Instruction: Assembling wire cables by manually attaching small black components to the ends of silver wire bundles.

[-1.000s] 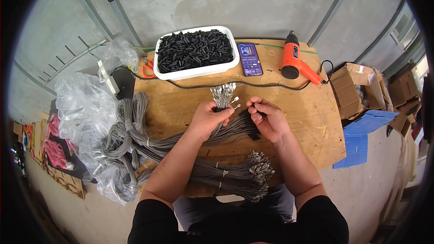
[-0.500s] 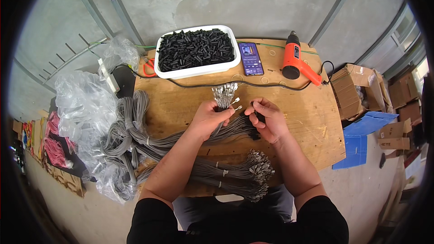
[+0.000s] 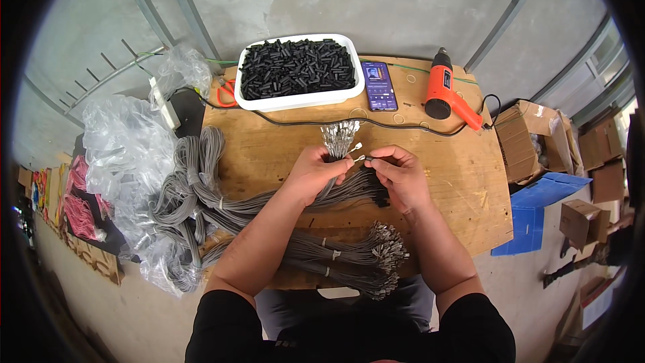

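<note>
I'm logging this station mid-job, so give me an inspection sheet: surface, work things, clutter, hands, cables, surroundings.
Surface: brown wooden tabletop, small dark marks.
Work things: grey wire bundles with silver metal terminals, lying near the front edge; white rectangular plastic tray heaped with small black tubes.
Clutter: purple-screened phone; crumpled clear plastic bags at left.
Hands: left hand grips a fanned grey wire bundle; right hand pinches a single black tube at a terminal's tip; whether fitted, unclear.
Cables: black cord crosses the tabletop beyond the hands, toward the orange heat gun.
Surroundings: bare grey wall; brown cardboard boxes at right.
</note>
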Demonstrator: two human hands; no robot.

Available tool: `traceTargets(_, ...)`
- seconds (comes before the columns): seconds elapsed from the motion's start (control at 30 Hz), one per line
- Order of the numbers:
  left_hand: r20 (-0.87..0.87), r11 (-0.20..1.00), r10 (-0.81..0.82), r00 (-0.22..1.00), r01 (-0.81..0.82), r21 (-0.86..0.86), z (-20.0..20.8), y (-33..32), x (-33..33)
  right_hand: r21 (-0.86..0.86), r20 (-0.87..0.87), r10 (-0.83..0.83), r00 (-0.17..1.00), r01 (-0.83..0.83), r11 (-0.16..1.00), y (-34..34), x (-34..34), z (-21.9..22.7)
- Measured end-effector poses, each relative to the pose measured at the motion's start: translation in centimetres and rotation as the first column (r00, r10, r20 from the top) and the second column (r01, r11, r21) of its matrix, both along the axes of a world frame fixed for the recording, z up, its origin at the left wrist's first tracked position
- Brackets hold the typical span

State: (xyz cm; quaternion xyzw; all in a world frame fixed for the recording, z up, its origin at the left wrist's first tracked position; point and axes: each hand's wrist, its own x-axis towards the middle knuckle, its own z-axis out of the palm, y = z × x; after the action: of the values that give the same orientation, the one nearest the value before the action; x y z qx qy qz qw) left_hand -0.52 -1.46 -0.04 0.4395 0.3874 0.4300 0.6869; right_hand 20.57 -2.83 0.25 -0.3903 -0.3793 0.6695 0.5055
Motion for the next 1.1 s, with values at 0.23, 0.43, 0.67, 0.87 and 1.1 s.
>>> traceTargets(0.23,-0.007,1.000,-0.017,1.000,0.017,0.022,-0.18,-0.06,0.02,0.040,0.047,-0.040,0.998,0.038,0.998,-0.21,-0.37,0.22)
traceTargets(0.43,0.025,0.998,-0.055,0.998,0.055,0.006,0.09,-0.19,-0.08,0.121,0.032,-0.084,0.996,0.079,0.989,-0.18,-0.39,-0.27)
traceTargets(0.67,0.061,0.997,-0.069,0.996,0.070,-0.012,0.04,-0.19,-0.21,0.114,0.029,-0.080,0.996,0.076,0.991,-0.32,-0.41,-0.15)
traceTargets(0.87,0.063,0.995,-0.090,0.994,0.092,-0.028,0.03,-0.16,-0.25,0.139,0.019,-0.100,0.995,0.097,0.986,-0.35,-0.67,-0.19)
traceTargets(1.1,0.054,0.994,-0.101,0.993,0.102,-0.024,-0.01,-0.16,-0.25,0.143,0.024,-0.075,0.997,0.071,0.987,-0.33,-0.40,-0.41)
